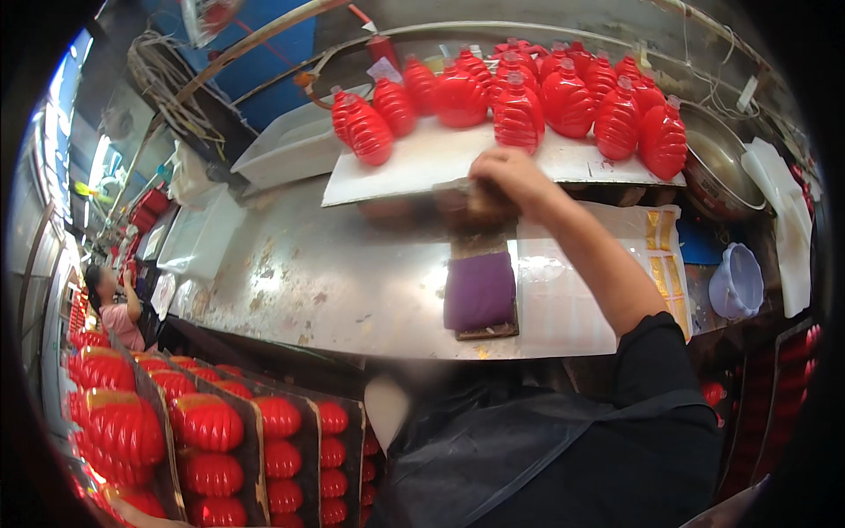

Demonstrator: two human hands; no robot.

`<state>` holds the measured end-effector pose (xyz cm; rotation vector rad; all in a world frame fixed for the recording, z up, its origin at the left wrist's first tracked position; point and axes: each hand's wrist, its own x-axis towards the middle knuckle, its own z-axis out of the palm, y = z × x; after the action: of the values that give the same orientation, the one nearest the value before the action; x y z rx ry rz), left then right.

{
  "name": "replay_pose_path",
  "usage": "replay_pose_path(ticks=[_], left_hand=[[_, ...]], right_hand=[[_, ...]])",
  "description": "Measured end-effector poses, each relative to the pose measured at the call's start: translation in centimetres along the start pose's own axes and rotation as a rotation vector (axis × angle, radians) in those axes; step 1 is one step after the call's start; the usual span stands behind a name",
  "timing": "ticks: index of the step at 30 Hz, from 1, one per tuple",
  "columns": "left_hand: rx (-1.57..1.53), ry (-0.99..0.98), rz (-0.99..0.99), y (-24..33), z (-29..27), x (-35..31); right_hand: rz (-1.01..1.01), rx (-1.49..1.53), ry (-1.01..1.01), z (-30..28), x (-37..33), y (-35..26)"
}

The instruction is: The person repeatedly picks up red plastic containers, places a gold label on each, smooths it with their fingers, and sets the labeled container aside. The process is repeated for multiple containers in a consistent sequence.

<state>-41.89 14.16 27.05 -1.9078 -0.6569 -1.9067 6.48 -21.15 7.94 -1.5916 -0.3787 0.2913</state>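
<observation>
White board carrying red plastic bottles sits at the far edge of the bench, raised a bit off the metal top on something dark beneath, too blurred to name. Right hand is on the board's near edge, fingers curled over it, grip closed on that edge; likely steadying or shifting the board so the upright bottles don't tip. Left hand is not in view.

Bottles stand in a crowded row along the board's far side, ribbed bodies, mostly uncapped necks, touching or just beside each other; packed that way they prop each other up.

Just below the hand, near the bench middle, a purple pad lies on a dark wooden block. Right of it a clear plastic sheet with yellow-printed labels lies flat toward the right edge. Beyond the right edge: lilac plastic jug and a metal bowl. White tray at the far left corner.

Lower left, off the bench, cartons packed with red bottles in rows between card dividers. Another person stands far left, well apart.
</observation>
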Motion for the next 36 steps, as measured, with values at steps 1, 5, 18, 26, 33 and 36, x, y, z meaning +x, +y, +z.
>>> replay_pose_path(ticks=[1, 5, 18, 26, 33, 36], left_hand=[[-0.076, -0.036, -0.009, 2.1, 1.7, -1.2], [-0.520, -0.045, 0.109, 9.7, 7.7, -6.8], [-1.181, -1.109, -0.106, 27.2, 20.1, -18.6], [-1.389, -0.791, 0.098, 36.6, 20.5, -21.8], [-1.366, -1.021, 0.187, 34.6, 18.5, -25.5], [-1.444, -1.137, -0.038, 34.3, 20.3, -28.5]], right_hand=[[-0.125, -0.187, 0.137, -1.8, 0.5, -0.6], [-0.451, -0.683, 0.592, -9.6, 4.1, -3.4], [-0.510, -1.206, 0.249, -11.9, 8.3, -6.6], [-0.817, -1.041, 0.335, -6.0, -0.4, -10.4], [-0.102, -0.767, -0.035, -0.3, -2.1, -4.3], [-0.051, -0.490, 0.057, 0.6, -3.3, -0.3]])
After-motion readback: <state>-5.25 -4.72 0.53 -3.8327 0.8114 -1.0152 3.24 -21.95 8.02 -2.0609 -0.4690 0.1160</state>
